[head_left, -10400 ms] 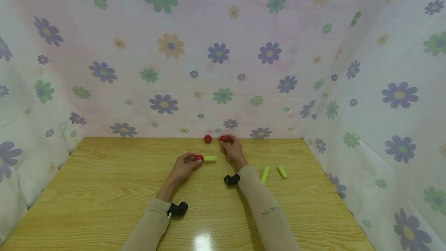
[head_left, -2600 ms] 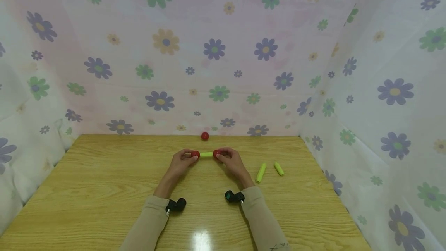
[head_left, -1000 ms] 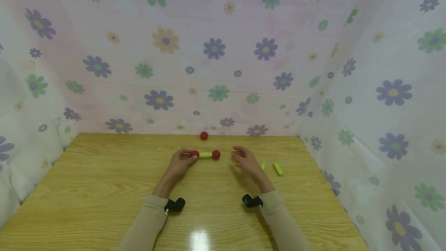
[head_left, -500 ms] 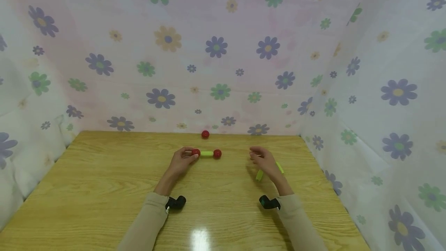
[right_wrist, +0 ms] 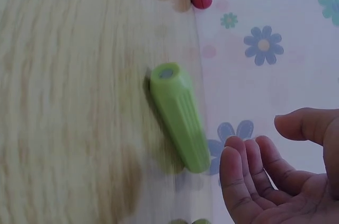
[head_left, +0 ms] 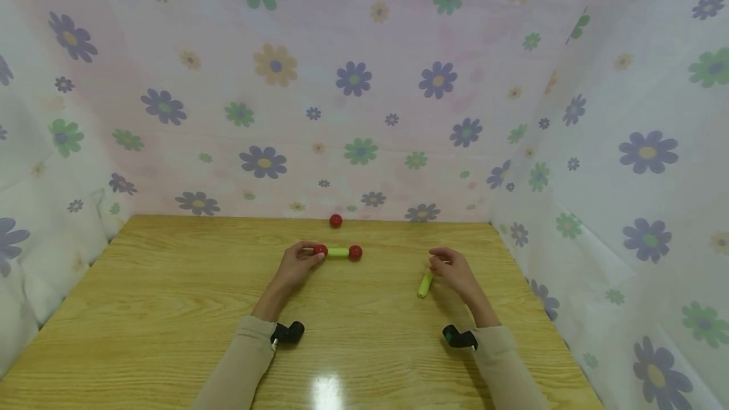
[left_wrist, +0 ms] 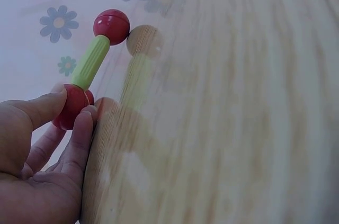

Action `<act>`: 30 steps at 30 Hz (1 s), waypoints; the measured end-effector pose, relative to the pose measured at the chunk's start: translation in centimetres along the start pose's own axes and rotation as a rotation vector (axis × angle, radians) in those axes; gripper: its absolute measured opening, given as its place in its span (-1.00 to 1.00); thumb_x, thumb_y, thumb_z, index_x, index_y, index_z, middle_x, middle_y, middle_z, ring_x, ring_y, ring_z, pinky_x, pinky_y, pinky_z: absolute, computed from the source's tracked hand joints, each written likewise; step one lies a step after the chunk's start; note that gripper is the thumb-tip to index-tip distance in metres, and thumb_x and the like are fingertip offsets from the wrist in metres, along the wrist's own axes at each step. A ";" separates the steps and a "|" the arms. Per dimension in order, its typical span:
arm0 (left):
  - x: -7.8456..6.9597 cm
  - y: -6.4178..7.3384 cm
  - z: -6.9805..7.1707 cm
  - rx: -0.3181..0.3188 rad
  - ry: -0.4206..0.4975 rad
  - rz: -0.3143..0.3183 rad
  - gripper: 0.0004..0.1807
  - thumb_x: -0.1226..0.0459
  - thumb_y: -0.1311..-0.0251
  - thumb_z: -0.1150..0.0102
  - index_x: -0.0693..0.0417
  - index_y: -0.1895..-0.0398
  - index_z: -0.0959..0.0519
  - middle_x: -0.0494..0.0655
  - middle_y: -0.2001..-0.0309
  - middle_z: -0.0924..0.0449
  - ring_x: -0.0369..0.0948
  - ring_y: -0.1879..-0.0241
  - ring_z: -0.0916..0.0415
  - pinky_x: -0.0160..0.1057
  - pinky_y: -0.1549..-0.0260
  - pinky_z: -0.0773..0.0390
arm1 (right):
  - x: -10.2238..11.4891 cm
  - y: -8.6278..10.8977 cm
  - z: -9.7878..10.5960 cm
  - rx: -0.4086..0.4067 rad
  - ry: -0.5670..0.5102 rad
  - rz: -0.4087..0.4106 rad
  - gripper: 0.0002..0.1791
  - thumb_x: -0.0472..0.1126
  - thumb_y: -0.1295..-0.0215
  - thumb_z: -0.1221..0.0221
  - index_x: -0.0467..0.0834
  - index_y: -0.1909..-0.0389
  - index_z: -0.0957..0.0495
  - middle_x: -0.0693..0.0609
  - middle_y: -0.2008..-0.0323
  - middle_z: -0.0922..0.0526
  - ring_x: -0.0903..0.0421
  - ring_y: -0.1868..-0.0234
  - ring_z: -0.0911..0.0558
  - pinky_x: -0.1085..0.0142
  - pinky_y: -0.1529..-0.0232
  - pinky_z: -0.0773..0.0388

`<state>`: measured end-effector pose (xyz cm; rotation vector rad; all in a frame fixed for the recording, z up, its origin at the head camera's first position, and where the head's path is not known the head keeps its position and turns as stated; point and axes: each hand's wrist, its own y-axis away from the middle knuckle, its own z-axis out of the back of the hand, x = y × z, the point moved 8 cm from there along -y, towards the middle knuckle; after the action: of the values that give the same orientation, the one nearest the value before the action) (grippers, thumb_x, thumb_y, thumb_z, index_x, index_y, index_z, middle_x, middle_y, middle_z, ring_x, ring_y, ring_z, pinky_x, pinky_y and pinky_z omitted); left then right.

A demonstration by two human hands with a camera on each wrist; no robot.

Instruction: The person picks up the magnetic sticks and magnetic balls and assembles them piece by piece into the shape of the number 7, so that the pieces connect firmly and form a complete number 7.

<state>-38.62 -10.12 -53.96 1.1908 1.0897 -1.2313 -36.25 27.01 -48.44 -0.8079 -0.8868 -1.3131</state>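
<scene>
My left hand point(head_left: 297, 266) pinches a red ball point(left_wrist: 66, 110) between thumb and fingers. From that ball a light green ribbed rod point(head_left: 338, 252) runs to a second red ball point(head_left: 355, 252), the three joined in a dumbbell shape just over the table. My right hand point(head_left: 455, 271) holds nothing, its fingers loosely bent and its thumb apart in the right wrist view. Beside its fingertips lies a loose green rod point(right_wrist: 180, 118) with a grey disc in its end. Another green rod point(right_wrist: 190, 221) barely shows at that view's bottom edge; the hand hides it in the head view.
A lone red ball point(head_left: 336, 221) sits at the wooden table's point(head_left: 188, 309) back edge, against the flower-printed cloth point(head_left: 273, 112). More of this cloth hangs at the left and right sides. Each wrist wears a small black camera point(head_left: 288, 333).
My right hand brought a red ball from the back edge onto the green rod's free end, released it, then moved right to the loose rods. My left hand keeps its pinch.
</scene>
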 end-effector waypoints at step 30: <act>-0.3 0.0 0.0 -0.002 -0.022 -0.002 -0.65 0.34 -0.41 -0.28 0.28 -0.19 -0.56 0.27 -0.11 -0.63 -0.03 -0.03 -0.65 -0.27 0.12 -0.64 | -1.8 0.3 -0.9 0.032 0.126 -0.108 -0.60 -0.30 -0.38 -0.32 -0.46 -0.11 -0.54 -0.30 0.05 -0.64 -0.06 0.08 -0.64 0.21 0.16 -0.67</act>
<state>-38.66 -10.06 -53.71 1.1728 1.0758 -1.2420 -35.98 27.04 -50.48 -0.6525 -0.8585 -1.4246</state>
